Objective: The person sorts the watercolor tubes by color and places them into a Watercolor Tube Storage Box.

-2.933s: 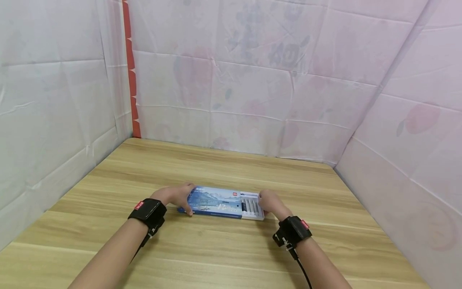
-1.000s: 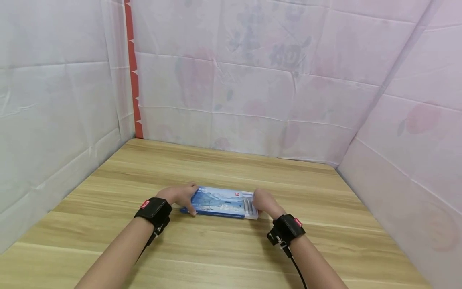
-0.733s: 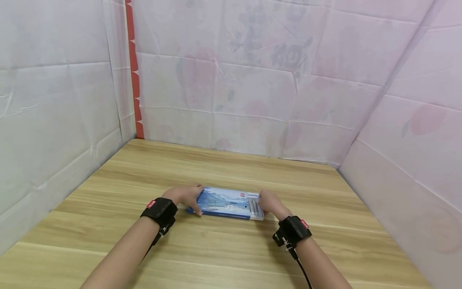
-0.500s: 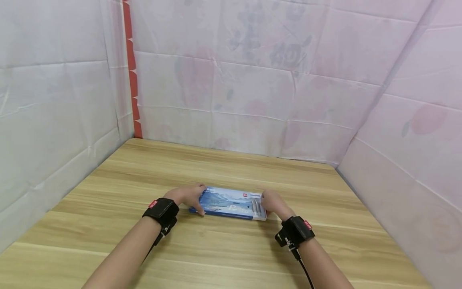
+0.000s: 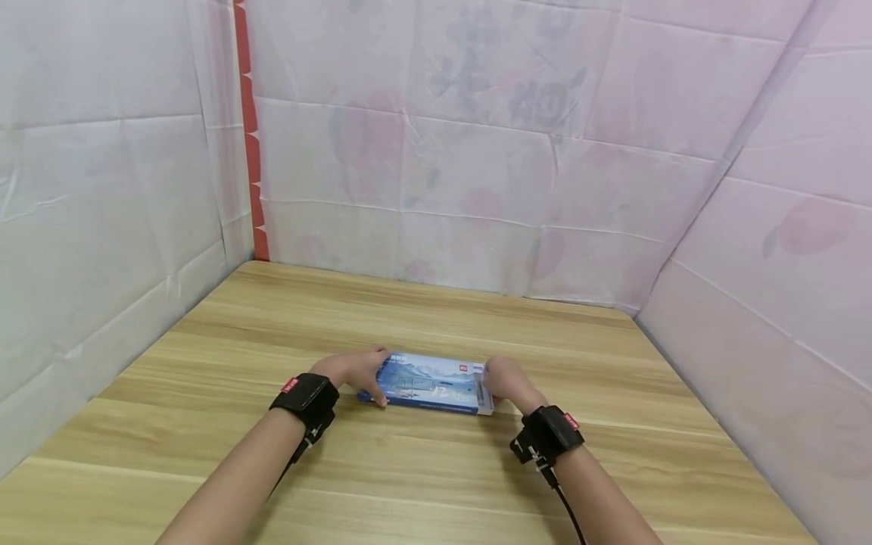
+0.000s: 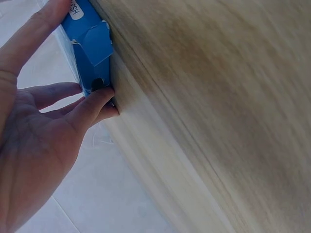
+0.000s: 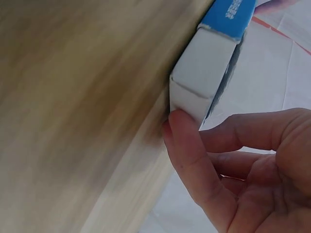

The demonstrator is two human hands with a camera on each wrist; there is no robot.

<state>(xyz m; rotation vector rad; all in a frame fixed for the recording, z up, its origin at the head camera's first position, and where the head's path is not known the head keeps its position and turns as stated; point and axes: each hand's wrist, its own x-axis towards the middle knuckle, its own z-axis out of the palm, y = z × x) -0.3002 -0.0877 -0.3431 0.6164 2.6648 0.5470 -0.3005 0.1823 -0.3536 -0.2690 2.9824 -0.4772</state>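
Note:
A flat blue cardboard box sleeve (image 5: pixel 429 382), printed with mountains and a 12, lies on the table. My left hand (image 5: pixel 354 371) grips its left end, thumb on the near edge and fingers on the far edge. In the left wrist view, a torn flap (image 6: pixel 97 43) shows at that end. A white inner tray (image 7: pixel 204 63) sticks a short way out of the sleeve's right end. My right hand (image 5: pixel 509 382) has its fingers curled at the tray's outer end, with one fingertip (image 7: pixel 182 121) on the white end wall. Sleeve and hand hide most of the tray's contents.
The wood-grain table (image 5: pixel 381 484) extends around the box. Pale printed sheets (image 5: pixel 436 151) hang behind it and on both sides. Black camera straps with cables sit on both wrists, such as the right strap (image 5: pixel 548 435).
The tray has slid leftward into the sleeve, covering the grey tubes that showed earlier. Both hands and the box shifted slightly right, then my right hand moved left while the left stayed in place.

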